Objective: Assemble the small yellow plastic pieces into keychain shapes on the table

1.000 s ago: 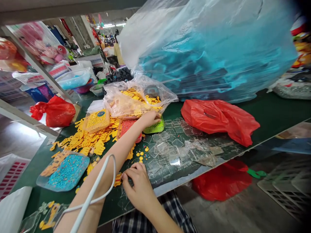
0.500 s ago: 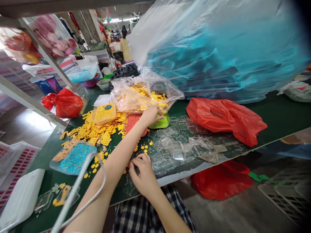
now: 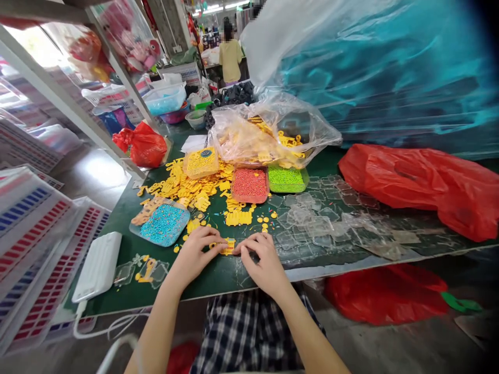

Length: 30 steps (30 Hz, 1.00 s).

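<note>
At the front of the green table, my left hand (image 3: 199,249) and my right hand (image 3: 264,262) face each other over a small yellow plastic piece (image 3: 229,246) with reddish marks. Each hand has its fingertips closed on one end of it. Several similar yellow pieces (image 3: 238,217) lie just behind. Beyond them stand a tray of red beads (image 3: 250,185) and a tray of green beads (image 3: 287,179). To the left sits a tray of blue beads (image 3: 164,224). Farther back, a tray of yellow beads (image 3: 200,163) rests on a heap of yellow pieces (image 3: 181,184).
A clear bag of yellow parts (image 3: 249,136) lies behind the trays. Flat clear plastic pieces (image 3: 323,221) and a red bag (image 3: 417,179) cover the right side. A white power bank (image 3: 97,266) with a cable lies left. A large blue-filled bag (image 3: 390,88) stands behind.
My left hand has come back from above the green bead tray to the yellow piece at the front edge. My right hand stays near the front. The view has shifted to the left.
</note>
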Available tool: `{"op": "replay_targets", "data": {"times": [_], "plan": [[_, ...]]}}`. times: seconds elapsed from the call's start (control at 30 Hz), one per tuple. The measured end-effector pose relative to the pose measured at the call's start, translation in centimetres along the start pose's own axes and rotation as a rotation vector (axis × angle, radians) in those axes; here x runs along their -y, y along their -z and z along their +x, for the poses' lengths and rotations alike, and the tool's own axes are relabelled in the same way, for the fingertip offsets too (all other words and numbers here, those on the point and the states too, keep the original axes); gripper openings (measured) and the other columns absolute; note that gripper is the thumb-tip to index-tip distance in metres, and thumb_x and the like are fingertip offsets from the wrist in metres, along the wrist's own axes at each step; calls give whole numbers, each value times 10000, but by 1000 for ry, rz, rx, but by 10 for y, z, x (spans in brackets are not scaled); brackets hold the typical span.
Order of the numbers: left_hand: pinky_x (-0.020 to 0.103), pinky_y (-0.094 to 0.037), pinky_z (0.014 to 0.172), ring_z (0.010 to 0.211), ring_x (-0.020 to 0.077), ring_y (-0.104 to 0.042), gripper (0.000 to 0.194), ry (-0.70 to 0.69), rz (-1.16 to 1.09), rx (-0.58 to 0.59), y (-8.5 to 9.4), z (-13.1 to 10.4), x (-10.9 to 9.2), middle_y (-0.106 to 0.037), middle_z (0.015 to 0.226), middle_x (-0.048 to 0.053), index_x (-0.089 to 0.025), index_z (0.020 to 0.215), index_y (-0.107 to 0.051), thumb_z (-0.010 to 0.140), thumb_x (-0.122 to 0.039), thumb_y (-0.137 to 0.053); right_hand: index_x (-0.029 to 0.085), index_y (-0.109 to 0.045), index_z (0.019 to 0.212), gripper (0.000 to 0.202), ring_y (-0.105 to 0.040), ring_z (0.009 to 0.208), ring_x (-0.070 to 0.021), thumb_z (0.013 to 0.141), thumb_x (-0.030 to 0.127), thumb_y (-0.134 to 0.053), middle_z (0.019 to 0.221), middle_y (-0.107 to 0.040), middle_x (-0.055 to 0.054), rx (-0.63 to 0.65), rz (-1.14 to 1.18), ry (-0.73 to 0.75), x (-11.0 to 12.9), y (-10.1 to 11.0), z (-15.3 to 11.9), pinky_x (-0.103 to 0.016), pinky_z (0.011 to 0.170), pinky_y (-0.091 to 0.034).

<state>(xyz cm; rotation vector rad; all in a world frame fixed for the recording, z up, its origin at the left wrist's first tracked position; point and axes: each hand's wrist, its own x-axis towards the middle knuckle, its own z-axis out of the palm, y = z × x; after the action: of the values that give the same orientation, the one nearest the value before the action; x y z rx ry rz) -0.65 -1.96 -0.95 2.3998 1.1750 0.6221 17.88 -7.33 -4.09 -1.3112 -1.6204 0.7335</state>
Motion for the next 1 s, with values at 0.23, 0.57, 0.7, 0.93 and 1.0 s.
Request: {"op": "replay_targets", "data": {"times": [0.23,0.57,0.7,0.93,1.0], "plan": [[359,-454,810,870,197,-575,241,-55,59,-70,-21,-18,10,-679,918,41,-281,897,-768,934,-383,-554,244,-670,749,262,-567,833,-191,892,203,-454,795,-679,-12,-16,-63,-8,-1,-3,-1,-425,925,-352],[374,-480,852,945,206,-562,197,-88,2,-72,-22,-19,13,-685,1067,38,-329,993,-759,920,-363,-580,243,-672,736,268,-550,842,-200,895,224,-457,785,-677,-17,-25,-73,-13,-2,-3,-2,-401,866,-368],[392,-480,867,943,210,-566,218,-73,-29,-98,-20,-22,14,-687,1069,45,-319,1001,-759,924,-380,-564,247,-671,741,267,-558,838,-197,901,216,-460,793,-682,-14,-21,-72,-11,-1,-3,-1,-399,877,-366],[393,-491,851,948,210,-564,221,-88,7,-163,-18,-22,12,-687,1075,53,-281,1009,-751,935,-348,-554,245,-666,745,262,-559,828,-189,904,203,-461,795,-683,-8,-22,-55,-20,0,-2,-1,-391,879,-367],[372,-490,832,936,199,-571,220,-139,22,-156,-19,-20,10,-690,1071,49,-272,1015,-745,942,-332,-547,240,-666,745,261,-554,829,-189,901,201,-461,795,-680,-12,-25,-48,-21,-1,-2,-1,-389,873,-371]]}}
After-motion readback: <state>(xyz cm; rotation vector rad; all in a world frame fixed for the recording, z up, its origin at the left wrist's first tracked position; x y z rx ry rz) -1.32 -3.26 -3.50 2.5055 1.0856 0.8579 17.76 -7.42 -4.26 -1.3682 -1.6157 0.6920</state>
